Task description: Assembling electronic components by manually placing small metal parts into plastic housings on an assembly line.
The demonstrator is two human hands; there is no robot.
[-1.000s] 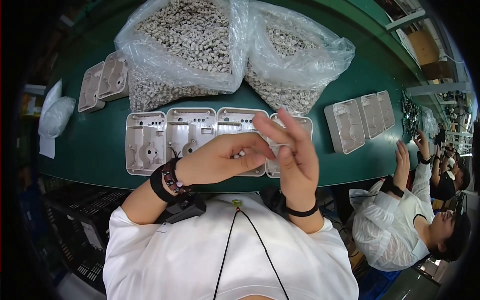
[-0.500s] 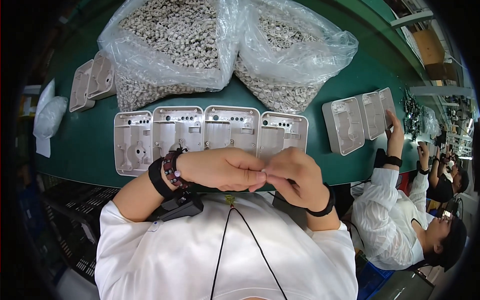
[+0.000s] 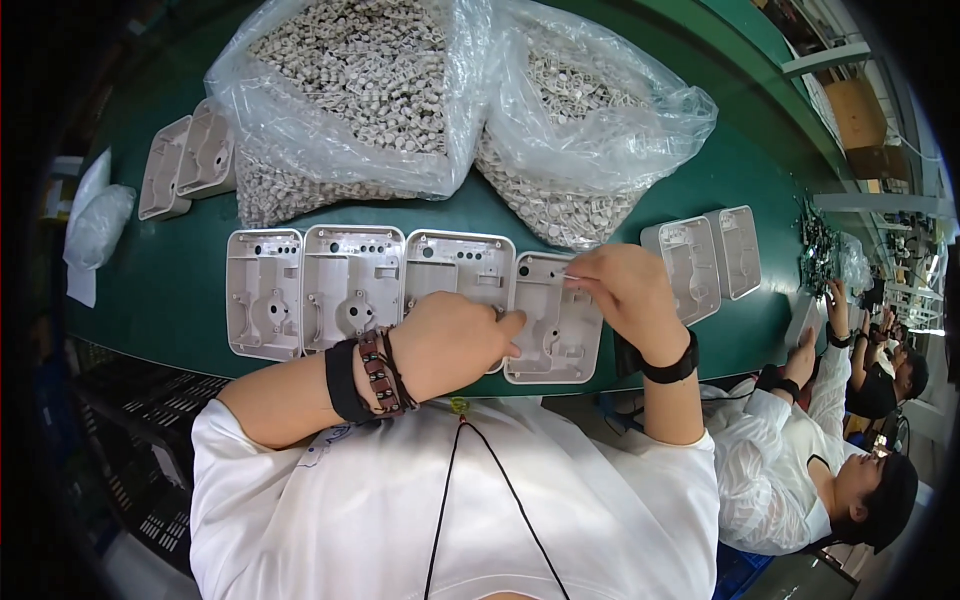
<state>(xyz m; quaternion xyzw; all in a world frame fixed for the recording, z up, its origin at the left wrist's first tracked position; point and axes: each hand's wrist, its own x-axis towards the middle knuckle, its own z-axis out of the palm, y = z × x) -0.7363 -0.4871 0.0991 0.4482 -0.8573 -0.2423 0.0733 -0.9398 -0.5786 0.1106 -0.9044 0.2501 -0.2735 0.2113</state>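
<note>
Green and long, the counter (image 3: 165,300) stretches out in front of a person in a white shirt (image 3: 480,500). Closest in, the left hand (image 3: 445,345) is over the third casing (image 3: 460,262) of a row of four, fingers curled, one fingertip near the next casing's left wall; whether its grip holds anything I cannot tell. Beside it, the right hand (image 3: 635,292) keeps a narrow grip, thumb and finger pinched on a small pale piece (image 3: 571,277) at the upper part of the fourth casing (image 3: 555,335), the rightmost one. Two more grey casings, the first (image 3: 265,300) and second (image 3: 352,270), sit to the left, open side up. Past the row stand two clear plastic bags, the larger (image 3: 350,178) on the left and the smaller (image 3: 620,150) on the right, both full of small pale parts. Farther right, a co-worker (image 3: 775,475) in white sits along the counter's edge.
</note>
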